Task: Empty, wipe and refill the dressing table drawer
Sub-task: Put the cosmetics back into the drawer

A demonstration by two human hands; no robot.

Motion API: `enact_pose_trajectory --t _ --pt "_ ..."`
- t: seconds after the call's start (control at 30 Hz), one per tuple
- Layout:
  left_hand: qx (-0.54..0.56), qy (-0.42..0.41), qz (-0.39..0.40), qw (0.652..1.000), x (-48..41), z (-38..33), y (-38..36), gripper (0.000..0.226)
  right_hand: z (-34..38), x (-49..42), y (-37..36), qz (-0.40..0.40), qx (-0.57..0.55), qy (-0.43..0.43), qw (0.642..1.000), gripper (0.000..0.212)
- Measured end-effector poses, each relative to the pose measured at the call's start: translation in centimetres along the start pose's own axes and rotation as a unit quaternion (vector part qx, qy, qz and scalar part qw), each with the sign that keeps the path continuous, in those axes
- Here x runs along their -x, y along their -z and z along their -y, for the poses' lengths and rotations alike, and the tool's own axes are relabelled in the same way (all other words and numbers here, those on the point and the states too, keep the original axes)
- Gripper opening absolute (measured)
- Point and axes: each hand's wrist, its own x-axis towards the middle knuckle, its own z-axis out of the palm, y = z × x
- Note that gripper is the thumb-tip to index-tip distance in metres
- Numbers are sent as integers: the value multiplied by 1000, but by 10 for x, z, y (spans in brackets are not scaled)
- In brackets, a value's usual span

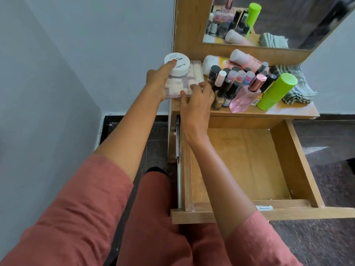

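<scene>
The wooden drawer is pulled out and holds nothing inside. A clear plastic box of pale items lies at the left end of the dressing table top, with a round white jar on it. My left hand grips the box's left side, its forefinger stretched onto the jar. My right hand grips the box's front right edge, fingers curled over it.
Several cosmetic bottles crowd the table's middle, with a pink perfume bottle and a green cylinder in front. A striped cloth lies at the right end. A mirror stands behind. The wall is to the left.
</scene>
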Motion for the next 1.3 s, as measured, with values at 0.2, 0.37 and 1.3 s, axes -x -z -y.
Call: enact_pose_trajectory --t 0.2,0.37,1.3 --pt "28 7 4 1000 4 0 6 41 2 2 2 4 -58 -23 998 30" --pt "31 2 6 1000 16 3 19 56 5 15 11 6 -105 -36 994 34" --pt "32 101 85 991 136 104 32 34 -82 104 108 87 -261 -252 928 25"
